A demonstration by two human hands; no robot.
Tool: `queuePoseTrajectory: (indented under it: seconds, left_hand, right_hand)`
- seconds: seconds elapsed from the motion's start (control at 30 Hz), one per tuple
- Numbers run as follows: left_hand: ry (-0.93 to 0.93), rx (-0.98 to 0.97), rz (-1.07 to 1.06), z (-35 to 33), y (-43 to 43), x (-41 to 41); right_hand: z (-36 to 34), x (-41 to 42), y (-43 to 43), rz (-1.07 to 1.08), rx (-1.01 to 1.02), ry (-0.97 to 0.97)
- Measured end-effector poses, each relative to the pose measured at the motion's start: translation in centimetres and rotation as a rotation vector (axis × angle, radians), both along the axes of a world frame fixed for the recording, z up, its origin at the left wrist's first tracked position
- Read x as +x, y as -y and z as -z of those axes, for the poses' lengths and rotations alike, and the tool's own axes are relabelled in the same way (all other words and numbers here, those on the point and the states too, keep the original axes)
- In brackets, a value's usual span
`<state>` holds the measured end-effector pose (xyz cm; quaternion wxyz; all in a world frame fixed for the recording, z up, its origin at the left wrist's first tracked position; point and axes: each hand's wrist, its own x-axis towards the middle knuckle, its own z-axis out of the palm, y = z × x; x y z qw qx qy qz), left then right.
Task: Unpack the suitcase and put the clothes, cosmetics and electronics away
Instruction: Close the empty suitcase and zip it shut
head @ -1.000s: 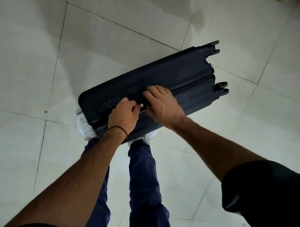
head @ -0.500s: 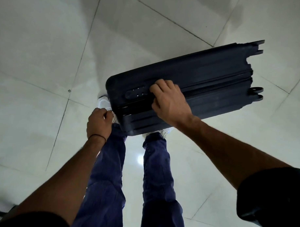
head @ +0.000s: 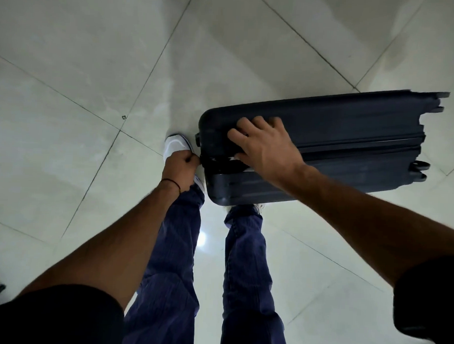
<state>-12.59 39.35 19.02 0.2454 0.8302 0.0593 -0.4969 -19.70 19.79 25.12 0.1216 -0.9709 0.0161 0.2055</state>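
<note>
Found suitcase (head: 332, 134) on edge on tiled floor (head: 96, 64), at the feet. Braced with right hand (head: 266, 146), fingers spread, gripping nothing. Pinched with curled left hand (head: 179, 167) at corner seam (head: 216, 161), judged the hidden zip pull. Unzipped partway only; unpacked nothing; left all sorting undone.

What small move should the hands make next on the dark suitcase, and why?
Probably the left hand should pull the zipper on round the suitcase corner while the right hand steadies it: the zipper gapes only near that corner and looks closed toward the wheels.
</note>
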Motion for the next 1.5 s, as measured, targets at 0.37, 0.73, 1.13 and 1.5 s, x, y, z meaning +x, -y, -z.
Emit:
queuePoseTrajectory:
  seconds: [0.37,0.73,1.13,1.5]
  left_hand:
    - [-0.070,-0.130,-0.294,-2.1,-1.1,-0.7]
    - [-0.081,-0.104,-0.257,-0.6,-1.5,-0.3]
    - [0.066,-0.259,-0.087,-5.6,1.4,1.3]
    - [0.429,-0.272,0.118,-15.2,4.5,8.4]
  right_hand:
    - [2.0,7.9,-6.6,-0.159,0.024,-0.186]
    - [6.5,12.6,-12.2,-0.467,-0.457,-0.539]
    - [-0.6,13.7,-5.5,-0.262,-0.215,-0.496]
    - [-22.9,9.9,7.7,0.001,-0.030,-0.191]
